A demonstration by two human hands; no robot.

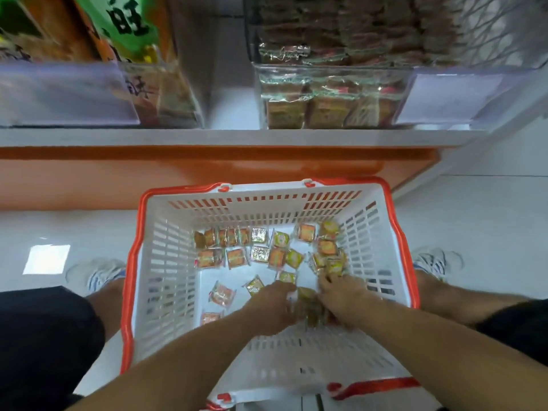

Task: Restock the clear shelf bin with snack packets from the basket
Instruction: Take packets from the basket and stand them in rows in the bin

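Note:
A white basket with an orange rim stands on the floor between my feet. Several small snack packets lie scattered on its bottom. My left hand and my right hand are both down inside it, fingers curled around a bunch of packets held between them. The clear shelf bin sits on the shelf above, partly filled with brown packets.
A white shelf with an orange base runs across in front of the basket. Another clear bin with larger bags stands at the left. My shoes flank the basket on the white tiled floor.

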